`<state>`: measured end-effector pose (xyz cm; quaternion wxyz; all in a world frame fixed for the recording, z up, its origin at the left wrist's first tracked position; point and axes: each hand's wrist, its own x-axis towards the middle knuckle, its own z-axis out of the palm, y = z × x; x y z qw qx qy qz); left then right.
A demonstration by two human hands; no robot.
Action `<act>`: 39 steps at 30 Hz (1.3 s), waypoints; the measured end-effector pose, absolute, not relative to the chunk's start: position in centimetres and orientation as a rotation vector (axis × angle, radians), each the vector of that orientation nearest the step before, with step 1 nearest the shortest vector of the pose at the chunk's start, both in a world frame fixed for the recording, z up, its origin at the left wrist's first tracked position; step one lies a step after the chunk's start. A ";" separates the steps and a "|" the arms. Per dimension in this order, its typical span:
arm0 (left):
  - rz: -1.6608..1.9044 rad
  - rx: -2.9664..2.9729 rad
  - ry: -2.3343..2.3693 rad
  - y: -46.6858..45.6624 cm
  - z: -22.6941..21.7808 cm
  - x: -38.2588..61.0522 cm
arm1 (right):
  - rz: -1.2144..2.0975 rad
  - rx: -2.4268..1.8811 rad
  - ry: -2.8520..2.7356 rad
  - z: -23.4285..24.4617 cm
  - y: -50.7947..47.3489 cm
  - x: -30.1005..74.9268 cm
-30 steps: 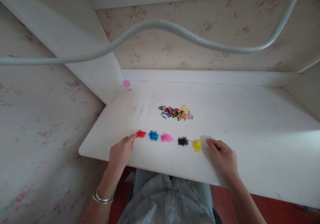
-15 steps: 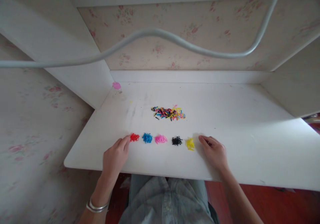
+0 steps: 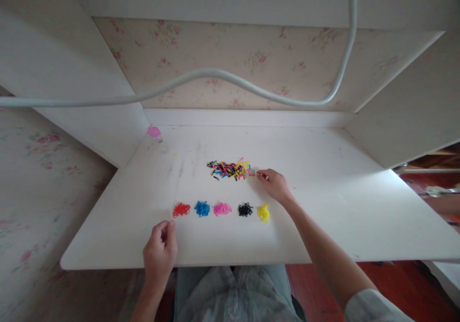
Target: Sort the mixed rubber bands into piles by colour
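Note:
My right hand [image 3: 273,184] reaches to the right end of a mixed pile of small coloured rubber bands [image 3: 232,169]. Its thumb and fingertips are pinched together there, and whatever is between them is too small to make out. My left hand [image 3: 160,247] rests closed on the table just below the red bands [image 3: 181,210], fingers curled, with nothing visible in it. To the right of the red heap, in a row, lie blue bands [image 3: 202,209], pink bands [image 3: 222,208], black bands [image 3: 245,210] and yellow bands [image 3: 263,212].
The white table [image 3: 323,216] is closed in by side panels and a papered back wall. A thick white cable [image 3: 258,88] curves across the view above it. A pink spot [image 3: 154,131] marks the far left corner.
My right hand has gone from beside the yellow heap forward to the mixed pile. My left hand has drawn back from the red heap toward the near edge. The view has shifted slightly.

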<state>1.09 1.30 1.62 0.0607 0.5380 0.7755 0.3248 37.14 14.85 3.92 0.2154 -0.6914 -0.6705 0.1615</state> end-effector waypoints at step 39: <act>0.938 1.866 2.409 1.2 0.6 1.0 | 0.312 -1.856 -2.076 4.0 21.2 37.8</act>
